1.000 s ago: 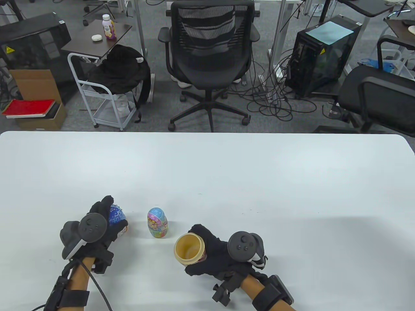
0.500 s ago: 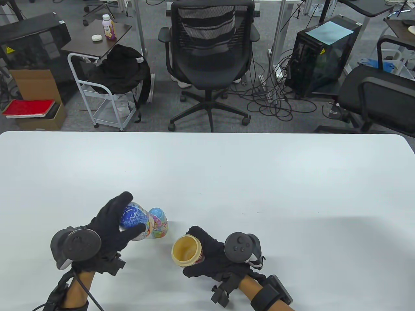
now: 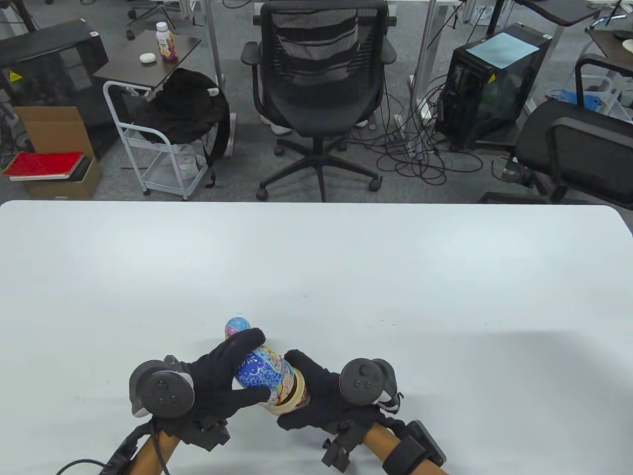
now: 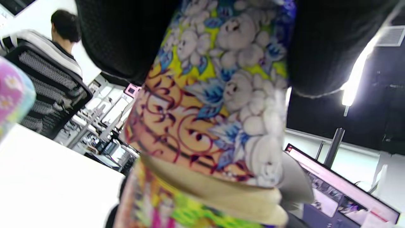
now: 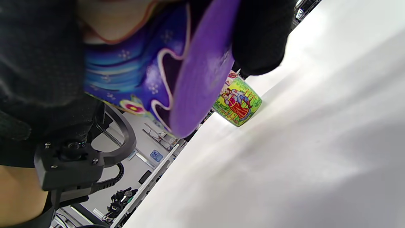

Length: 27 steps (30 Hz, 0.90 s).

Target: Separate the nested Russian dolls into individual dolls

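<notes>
While the left hand (image 3: 217, 381) wraps the blue floral doll top (image 3: 259, 373) and the right hand (image 3: 316, 396) grips the purple-bottomed base (image 5: 202, 69) low over the white table (image 3: 395, 277), both shells look light, rigid, glossy; hold beside the seam. Behind them stands a small pastel doll (image 3: 236, 325).

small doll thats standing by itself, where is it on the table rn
In the table view the small doll stands upright near the front edge, left of centre, just behind the left hand, whose fingers partly hide it.
</notes>
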### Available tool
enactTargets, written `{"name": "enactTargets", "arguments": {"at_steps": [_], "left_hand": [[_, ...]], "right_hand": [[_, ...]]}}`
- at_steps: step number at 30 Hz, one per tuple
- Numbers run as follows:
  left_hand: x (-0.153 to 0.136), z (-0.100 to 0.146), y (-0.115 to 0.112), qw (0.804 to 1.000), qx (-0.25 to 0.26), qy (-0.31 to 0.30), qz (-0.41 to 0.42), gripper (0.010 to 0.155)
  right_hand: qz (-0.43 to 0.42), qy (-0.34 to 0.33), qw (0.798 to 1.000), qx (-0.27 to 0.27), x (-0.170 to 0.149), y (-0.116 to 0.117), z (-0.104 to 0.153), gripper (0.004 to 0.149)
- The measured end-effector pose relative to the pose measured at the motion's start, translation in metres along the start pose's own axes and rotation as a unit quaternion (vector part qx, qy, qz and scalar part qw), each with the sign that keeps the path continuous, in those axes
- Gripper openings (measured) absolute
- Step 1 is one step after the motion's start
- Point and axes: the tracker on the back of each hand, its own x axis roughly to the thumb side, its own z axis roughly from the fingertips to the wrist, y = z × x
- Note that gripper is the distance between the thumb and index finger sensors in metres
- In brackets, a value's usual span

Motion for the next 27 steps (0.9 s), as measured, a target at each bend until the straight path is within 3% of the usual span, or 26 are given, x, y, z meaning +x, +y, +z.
{"name": "enactTargets", "arguments": {"at_steps": [9, 27], "left_hand": [[0.004, -0.001, -0.007, 1.000, -0.023, -0.010, 0.001, 0.089], [0.003, 0.002, -0.014, 1.000, -0.020, -0.005, -0.006, 0.093]], "right_hand": [[0.008, 0.000, 1.000, 0.005, 0.000, 0.002, 0.000, 0.115], [0.000, 0.011, 1.000, -0.009, -0.003, -0.003, 0.000, 0.114]]}}
